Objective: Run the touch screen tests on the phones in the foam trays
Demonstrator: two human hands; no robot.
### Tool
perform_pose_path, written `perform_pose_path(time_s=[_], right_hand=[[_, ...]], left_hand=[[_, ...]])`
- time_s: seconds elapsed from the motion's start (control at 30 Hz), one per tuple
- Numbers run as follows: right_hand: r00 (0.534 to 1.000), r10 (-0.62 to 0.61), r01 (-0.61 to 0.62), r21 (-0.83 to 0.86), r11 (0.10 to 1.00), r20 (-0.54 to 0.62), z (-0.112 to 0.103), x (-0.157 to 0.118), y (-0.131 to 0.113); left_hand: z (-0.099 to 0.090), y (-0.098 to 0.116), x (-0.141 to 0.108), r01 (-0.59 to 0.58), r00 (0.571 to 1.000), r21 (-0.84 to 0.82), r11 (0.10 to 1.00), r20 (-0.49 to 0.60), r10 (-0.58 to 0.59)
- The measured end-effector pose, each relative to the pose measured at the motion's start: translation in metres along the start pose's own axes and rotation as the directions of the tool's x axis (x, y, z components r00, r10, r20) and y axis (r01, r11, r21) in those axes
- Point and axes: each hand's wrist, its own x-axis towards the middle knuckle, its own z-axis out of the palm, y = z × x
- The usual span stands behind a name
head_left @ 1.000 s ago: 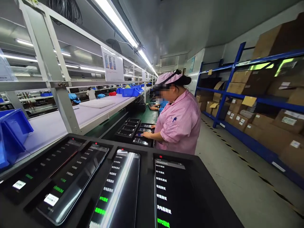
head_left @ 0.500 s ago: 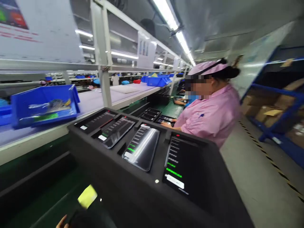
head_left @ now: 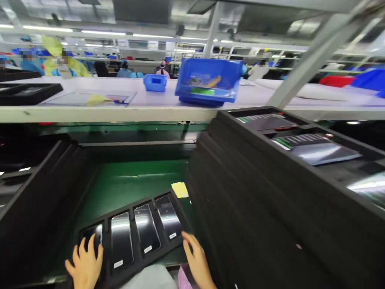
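A black foam tray with smartphones in its slots lies at a slant at the bottom of the view. Lit by reflections, the phones show dark screens with small white labels at their lower ends. My left hand is over the leftmost phone, fingers spread. At the tray's right edge is my right hand, its thumb and forefinger apart, their tips at the edge. A yellow sticky note sits beside the tray's far right corner.
To the right rises a tall stack of black foam trays, with phones in the top one. Another black stack stands left. Green surface shows between them. Behind is a white shelf with a blue bin. People sit further back.
The view has swung left and down from the stack and the co-worker in pink. Both my hands and the tray of phones between the stacks now show.
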Motion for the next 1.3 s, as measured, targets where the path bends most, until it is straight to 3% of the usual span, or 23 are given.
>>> perform_pose_path(time_s=[0.1,0.2,0.3,0.47,0.63,1.03,1.3], right_hand=[[0.992,0.045,-0.013,-0.256,0.967,0.119,0.045,0.025,-0.012],[0.989,0.108,-0.032,-0.558,0.829,0.105,0.084,0.037,-0.021],[0.993,0.076,0.0,-0.656,0.754,0.087,0.105,0.036,-0.022],[0.999,0.048,-0.025,-0.636,0.771,0.019,0.109,0.048,-0.02],[0.997,0.077,-0.039,-0.637,0.77,0.032,0.108,0.061,-0.026],[0.997,0.078,-0.046,-0.64,0.767,0.022,0.114,0.063,-0.023],[0.996,0.053,0.005,-0.648,0.762,0.07,0.108,0.067,-0.024]], left_hand=[[0.006,-0.026,-0.003,0.122,0.987,-0.004,0.993,0.11,-0.121],[0.015,-0.038,-0.005,0.134,0.974,-0.061,0.989,0.191,-0.12],[0.024,-0.037,-0.002,0.151,0.972,-0.072,0.986,0.193,-0.135],[0.031,-0.021,0.022,0.146,0.973,-0.12,0.982,0.199,-0.12],[0.034,-0.007,0.042,0.16,0.977,-0.144,0.977,0.164,-0.136],[0.037,-0.005,0.05,0.188,0.981,-0.198,0.962,0.077,-0.176],[0.038,-0.009,0.048,0.139,0.99,-0.224,0.965,0.028,-0.137]])
